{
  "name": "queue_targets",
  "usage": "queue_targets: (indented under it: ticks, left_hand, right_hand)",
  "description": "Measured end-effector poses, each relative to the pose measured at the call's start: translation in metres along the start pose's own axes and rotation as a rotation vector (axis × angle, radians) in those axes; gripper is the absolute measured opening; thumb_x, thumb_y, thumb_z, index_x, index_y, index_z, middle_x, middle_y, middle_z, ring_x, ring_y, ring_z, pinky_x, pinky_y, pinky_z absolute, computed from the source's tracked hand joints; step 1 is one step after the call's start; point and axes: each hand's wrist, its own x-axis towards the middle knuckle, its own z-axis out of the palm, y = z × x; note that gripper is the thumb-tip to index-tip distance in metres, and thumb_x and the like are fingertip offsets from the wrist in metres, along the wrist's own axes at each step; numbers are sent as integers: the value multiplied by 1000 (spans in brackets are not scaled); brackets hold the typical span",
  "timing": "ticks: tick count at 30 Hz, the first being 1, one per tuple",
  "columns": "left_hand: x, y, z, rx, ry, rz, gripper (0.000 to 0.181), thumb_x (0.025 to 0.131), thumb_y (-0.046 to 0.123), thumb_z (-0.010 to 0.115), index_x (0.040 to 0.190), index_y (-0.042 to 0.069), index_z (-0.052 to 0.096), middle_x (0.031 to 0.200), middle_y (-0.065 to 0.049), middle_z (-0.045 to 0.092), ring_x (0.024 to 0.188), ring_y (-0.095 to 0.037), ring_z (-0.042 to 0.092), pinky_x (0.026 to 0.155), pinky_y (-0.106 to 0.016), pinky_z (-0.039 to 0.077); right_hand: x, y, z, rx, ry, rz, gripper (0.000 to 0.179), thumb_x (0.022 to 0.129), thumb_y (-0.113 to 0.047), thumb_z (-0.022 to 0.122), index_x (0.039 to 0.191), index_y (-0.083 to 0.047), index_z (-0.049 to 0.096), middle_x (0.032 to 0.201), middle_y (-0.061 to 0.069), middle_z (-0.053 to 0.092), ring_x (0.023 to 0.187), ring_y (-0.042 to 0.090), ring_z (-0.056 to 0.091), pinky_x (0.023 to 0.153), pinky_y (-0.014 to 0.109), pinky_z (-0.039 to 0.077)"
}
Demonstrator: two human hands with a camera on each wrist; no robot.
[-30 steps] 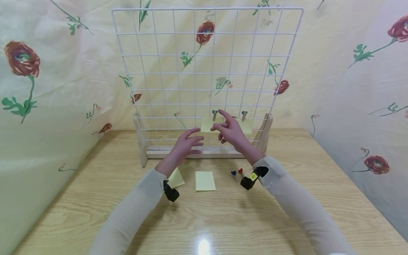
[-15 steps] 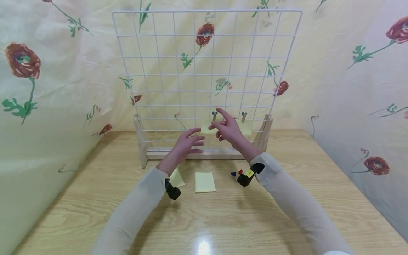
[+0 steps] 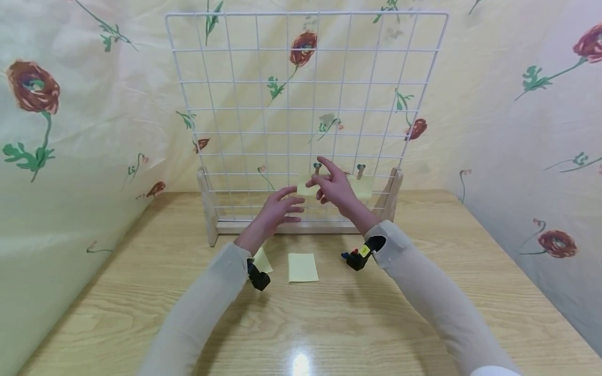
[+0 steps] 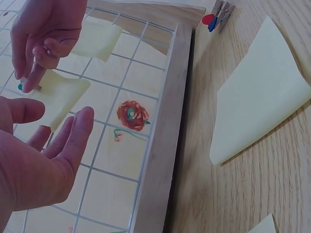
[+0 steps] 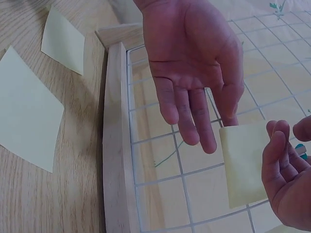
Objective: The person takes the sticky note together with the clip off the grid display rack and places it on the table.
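A pale yellow sticky note (image 3: 303, 189) hangs on the white wire grid (image 3: 287, 82), under a small wooden clothespin (image 3: 317, 168) with a teal heart. My left hand (image 3: 278, 209) is at the note's left edge, fingers loosely spread; in the right wrist view its index fingertip goes behind the note's corner. In front of the note is my right hand (image 3: 336, 189), its index finger extended beside the clothespin and its other fingers partly bent. To the right, a second sticky note (image 3: 365, 188) hangs under another clothespin (image 3: 361, 170).
On the table lie a sticky note (image 3: 303, 268) in the middle and another (image 3: 263, 261) partly behind my left wrist. Two clothespins (image 4: 223, 14) with red and blue hearts lie near my right wrist camera (image 3: 357, 260). A wooden base (image 3: 324, 228) supports the grid.
My right hand has shifted slightly left and up across the hanging note, and its wrist camera now overlaps the table clothespins. My left hand has edged slightly right.
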Motion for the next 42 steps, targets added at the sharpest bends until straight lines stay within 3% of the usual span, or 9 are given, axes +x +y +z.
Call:
queue_targets:
  ticks: [17, 26, 32, 42]
  left_hand:
    - [5, 2, 5, -25, 23, -1, 53, 96, 20, 58, 144, 7, 40, 125, -16, 62, 108, -29, 64, 83, -36, 56]
    - [7, 1, 7, -36, 47, -2, 41, 97, 17, 58, 134, 3, 49, 120, -17, 65, 103, -30, 66, 79, -34, 57]
    - [9, 0, 8, -36, 59, 3, 36, 98, 16, 56, 131, 4, 52, 114, -14, 68, 91, -23, 70, 78, -35, 57]
    - [9, -1, 8, -39, 65, 9, 33, 98, 15, 55, 129, 3, 54, 116, -18, 67, 85, -19, 71, 77, -33, 57]
  right_hand:
    - [5, 1, 4, 66, 68, -6, 44, 102, -20, 48, 146, -20, 41, 98, 12, 69, 51, 11, 50, 50, 22, 46]
    - [7, 0, 6, 75, 112, 7, 34, 102, -17, 48, 135, -14, 52, 96, 11, 69, 50, 10, 49, 48, 20, 45]
    - [9, 1, 6, 61, 127, -1, 31, 102, -17, 48, 131, -12, 56, 92, 9, 69, 50, 10, 50, 48, 20, 44]
    - [8, 5, 5, 72, 147, -24, 31, 100, -17, 52, 130, -10, 59, 89, 7, 68, 53, 9, 50, 48, 18, 44]
